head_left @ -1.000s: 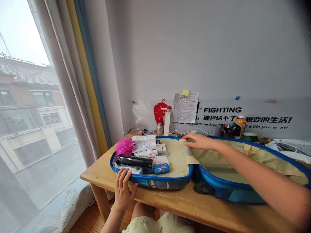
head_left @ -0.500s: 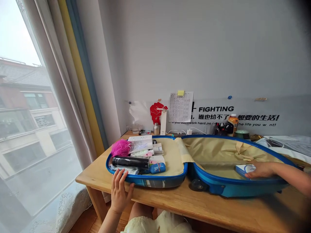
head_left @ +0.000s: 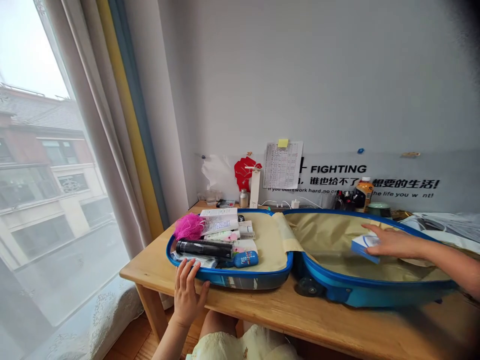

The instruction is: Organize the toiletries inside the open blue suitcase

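A blue suitcase [head_left: 262, 281] lies wide open on a wooden desk [head_left: 300, 320], its two halves lined in beige. My left hand [head_left: 186, 295] rests open against the front rim of the left half. That half holds a pink bath puff [head_left: 188, 226], a black tube [head_left: 204, 248], a blue bottle [head_left: 245, 259] and several white boxes and tubes. My right hand [head_left: 390, 241] is over the right half, closed on a small blue and white box [head_left: 362, 246] held just above the lining.
A window with a sheer curtain [head_left: 56, 210] fills the left. Along the desk's back wall stand an orange bottle [head_left: 363, 194], a small metal tin [head_left: 244, 198], cables and small jars. White bags or packages [head_left: 442, 225] lie at the far right.
My right hand left the centre flap, reached to the right half's near edge, took the small box and lifted it leftward. The left hand stayed on the rim.
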{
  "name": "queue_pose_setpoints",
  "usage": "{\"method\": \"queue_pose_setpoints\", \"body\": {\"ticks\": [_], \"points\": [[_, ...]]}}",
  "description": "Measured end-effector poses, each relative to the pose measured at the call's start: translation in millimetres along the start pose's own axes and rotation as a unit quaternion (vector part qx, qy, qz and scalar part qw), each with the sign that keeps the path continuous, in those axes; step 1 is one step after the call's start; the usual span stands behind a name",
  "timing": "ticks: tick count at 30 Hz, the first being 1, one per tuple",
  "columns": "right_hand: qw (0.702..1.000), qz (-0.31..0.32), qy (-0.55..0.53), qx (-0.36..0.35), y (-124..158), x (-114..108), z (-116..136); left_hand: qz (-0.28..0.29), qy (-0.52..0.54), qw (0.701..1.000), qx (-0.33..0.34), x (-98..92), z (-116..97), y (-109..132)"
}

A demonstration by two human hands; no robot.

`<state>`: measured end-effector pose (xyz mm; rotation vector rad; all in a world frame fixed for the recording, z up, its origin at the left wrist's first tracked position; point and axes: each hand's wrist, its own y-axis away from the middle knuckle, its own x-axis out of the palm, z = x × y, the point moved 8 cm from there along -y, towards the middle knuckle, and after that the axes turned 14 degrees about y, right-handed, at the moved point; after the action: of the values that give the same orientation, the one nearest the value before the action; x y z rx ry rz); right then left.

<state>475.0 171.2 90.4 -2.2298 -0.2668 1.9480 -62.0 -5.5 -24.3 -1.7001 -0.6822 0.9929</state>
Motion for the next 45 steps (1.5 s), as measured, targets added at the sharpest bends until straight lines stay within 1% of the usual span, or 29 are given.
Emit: {"method": "queue_pose_setpoints", "body": {"ticks": [2, 4, 5, 7, 9, 11, 13, 14, 16, 20, 24, 27, 30, 33, 34, 36, 38, 40, 42, 43, 45], "points": [[0.999, 0.003, -0.004, -0.035, -10, -28, 25, -0.003, 0.0, 1.0, 0.0, -0.5, 0, 0], [0.996, 0.014, -0.021, -0.084, -13, -57, 63, -0.006, 0.0, 1.0, 0.002, -1.1, -1, 0], [0.992, -0.001, -0.038, -0.123, -12, -73, 88, -0.007, 0.0, 1.0, 0.003, -1.5, -1, -1], [0.972, 0.0, -0.062, -0.227, -1, -96, 145, -0.006, 0.0, 1.0, 0.007, -1.7, -2, -1], [0.955, 0.009, -0.068, -0.29, 9, -105, 194, -0.004, 0.001, 1.0, 0.007, -1.7, -2, -2], [0.938, 0.02, -0.065, -0.34, 15, -103, 235, -0.001, 0.001, 1.0, 0.008, -1.4, -3, -2], [0.922, 0.039, -0.046, -0.384, 15, -90, 267, 0.001, -0.002, 1.0, 0.009, -1.0, -3, -2], [0.915, 0.05, -0.034, -0.4, 13, -82, 278, 0.001, -0.004, 1.0, 0.009, -0.9, -3, -2], [0.907, 0.069, -0.013, -0.415, 4, -65, 293, 0.0, -0.007, 1.0, 0.008, -1.0, -3, -2], [0.906, 0.083, 0.0, -0.416, -14, -41, 305, 0.002, -0.009, 1.0, 0.012, -0.7, -4, -2], [0.9, 0.095, -0.003, -0.425, -20, -27, 310, 0.005, -0.011, 1.0, 0.014, -0.3, -3, 0], [0.897, 0.104, -0.018, -0.43, -21, -23, 313, 0.004, -0.011, 1.0, 0.013, -0.1, -2, 1], [0.898, 0.109, -0.041, -0.424, -19, -30, 310, 0.006, -0.013, 1.0, 0.008, 0.9, -1, 1], [0.909, 0.091, -0.067, -0.401, -6, -50, 291, 0.01, -0.019, 1.0, 0.008, 0.7, -1, 1], [0.914, 0.079, -0.077, -0.39, 3, -57, 279, 0.011, -0.023, 1.0, 0.011, 0.2, -1, 1], [0.928, 0.044, -0.1, -0.356, 23, -68, 245, 0.013, -0.039, 0.999, 0.015, -1.8, -1, 0], [0.947, -0.024, -0.141, -0.286, 45, -73, 197, 0.015, -0.059, 0.998, 0.015, -4.4, -2, -2], [0.961, -0.078, -0.154, -0.215, 68, -63, 146, 0.015, -0.069, 0.997, 0.013, -6.9, -8, -9], [0.966, -0.126, -0.153, -0.165, 87, -45, 104, 0.021, -0.057, 0.998, 0.018, -5.8, -21, -20], [0.966, -0.148, -0.148, -0.152, 95, -35, 89, 0.031, -0.043, 0.998, 0.023, -2.7, -30, -27], [0.963, -0.186, -0.132, -0.144, 107, -19, 73, 0.057, 0.003, 0.998, 0.038, 6.8, -53, -42]]}}
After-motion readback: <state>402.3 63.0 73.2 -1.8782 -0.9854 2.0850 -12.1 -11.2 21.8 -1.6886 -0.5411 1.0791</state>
